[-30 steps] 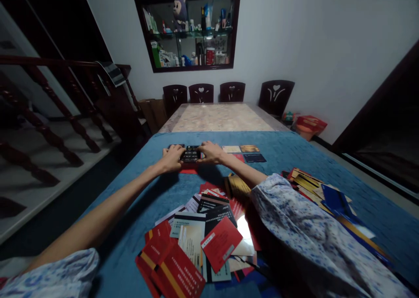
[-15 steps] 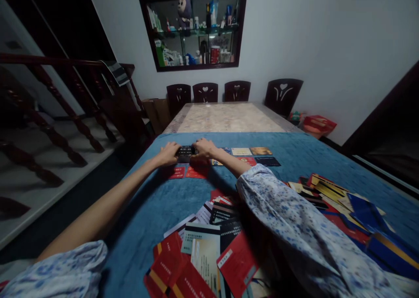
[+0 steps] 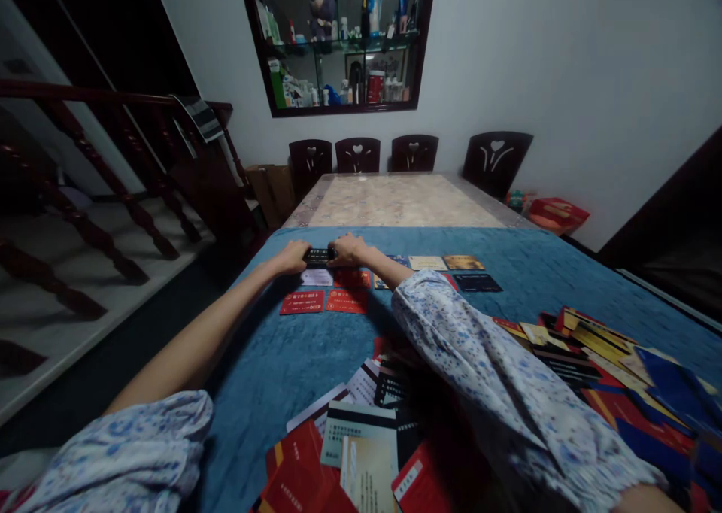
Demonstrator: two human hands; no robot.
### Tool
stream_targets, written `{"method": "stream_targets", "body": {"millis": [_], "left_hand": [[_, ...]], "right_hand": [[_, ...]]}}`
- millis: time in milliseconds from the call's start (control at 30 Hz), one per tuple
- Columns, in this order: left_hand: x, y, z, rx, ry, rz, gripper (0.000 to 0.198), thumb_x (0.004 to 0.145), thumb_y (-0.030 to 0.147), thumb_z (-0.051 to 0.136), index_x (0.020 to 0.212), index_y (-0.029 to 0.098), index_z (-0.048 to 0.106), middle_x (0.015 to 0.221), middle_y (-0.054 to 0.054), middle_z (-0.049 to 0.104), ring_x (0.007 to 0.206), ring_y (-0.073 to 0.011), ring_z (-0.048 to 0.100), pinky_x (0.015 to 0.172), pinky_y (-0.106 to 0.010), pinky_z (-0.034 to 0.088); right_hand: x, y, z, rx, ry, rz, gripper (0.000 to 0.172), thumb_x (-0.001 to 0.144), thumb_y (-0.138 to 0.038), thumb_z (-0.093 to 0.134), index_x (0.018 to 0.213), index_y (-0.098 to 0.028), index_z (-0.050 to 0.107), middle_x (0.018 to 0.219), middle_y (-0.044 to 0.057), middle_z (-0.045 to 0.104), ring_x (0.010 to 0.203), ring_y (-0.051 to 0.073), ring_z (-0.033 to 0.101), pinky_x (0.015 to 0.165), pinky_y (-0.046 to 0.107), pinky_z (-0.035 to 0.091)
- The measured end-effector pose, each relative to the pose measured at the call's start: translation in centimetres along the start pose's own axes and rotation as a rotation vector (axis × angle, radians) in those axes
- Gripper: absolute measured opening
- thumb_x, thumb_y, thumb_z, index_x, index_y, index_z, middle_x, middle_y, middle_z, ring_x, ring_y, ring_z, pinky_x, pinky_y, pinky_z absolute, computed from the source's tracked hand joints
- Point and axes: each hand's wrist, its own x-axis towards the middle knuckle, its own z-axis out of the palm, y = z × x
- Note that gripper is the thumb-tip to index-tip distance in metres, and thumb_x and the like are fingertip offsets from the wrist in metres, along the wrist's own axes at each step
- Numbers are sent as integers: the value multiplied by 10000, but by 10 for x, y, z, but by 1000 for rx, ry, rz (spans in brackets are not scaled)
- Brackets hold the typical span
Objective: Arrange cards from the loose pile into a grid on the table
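Observation:
My left hand (image 3: 292,257) and my right hand (image 3: 347,250) reach to the far end of the blue cloth. Between them is a black card (image 3: 319,257) with pale print, gripped at its two short ends. Just nearer lie a pale lilac card (image 3: 317,277) and an orange-red card (image 3: 353,279) side by side. Two red cards, a left one (image 3: 303,302) and a right one (image 3: 346,301), form the row closest to me. Right of my hand, a cream card (image 3: 427,263), a gold-brown card (image 3: 463,262) and a dark card (image 3: 477,282) lie flat; my right forearm partly covers others.
A loose heap of cards (image 3: 361,430) spreads in front of me under my right sleeve. Another pile of cards (image 3: 606,370) lies at the right. Beyond the blue cloth (image 3: 265,347) is a bare patterned tabletop (image 3: 395,201), with several dark chairs (image 3: 414,154) behind it.
Both hands have shifted slightly away from me with the black card, so the lilac and orange-red cards below it show more fully. The view has turned a little.

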Motion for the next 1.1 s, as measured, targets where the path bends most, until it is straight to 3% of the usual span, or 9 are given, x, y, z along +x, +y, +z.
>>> {"method": "stream_targets", "body": {"millis": [267,433,800,1100], "left_hand": [[9,-4,5,-42,-72,-13,371,737,78,549,1074,145,690,1047,-70,726,1001,-222,645,858,-260,492],[13,-10,6,-108,-91,-11,368,746,107,569,1093,140,686,1043,-55,727,977,-206,640,839,-240,490],[21,-11,8,-110,-89,12,429,663,139,586,1067,216,707,995,-33,734,996,-232,665,859,-268,511],[23,-7,8,-9,-110,75,393,674,115,562,1033,152,716,1012,-73,710,960,-235,647,830,-273,501]], "right_hand": [[23,0,8,-46,-31,-38,484,876,-481,624,1239,-168,691,1326,173,652,1285,320,547,916,373,528],[31,1,10,-10,-84,-94,383,871,-364,634,1171,-140,717,1202,136,730,1049,224,699,793,230,524],[31,1,10,-14,-65,-139,434,817,-274,654,1235,-163,682,1219,135,721,1068,241,692,787,248,530],[38,4,14,1,-49,-115,408,799,-294,687,1181,-154,716,1201,133,730,1062,248,695,780,240,530]]}}
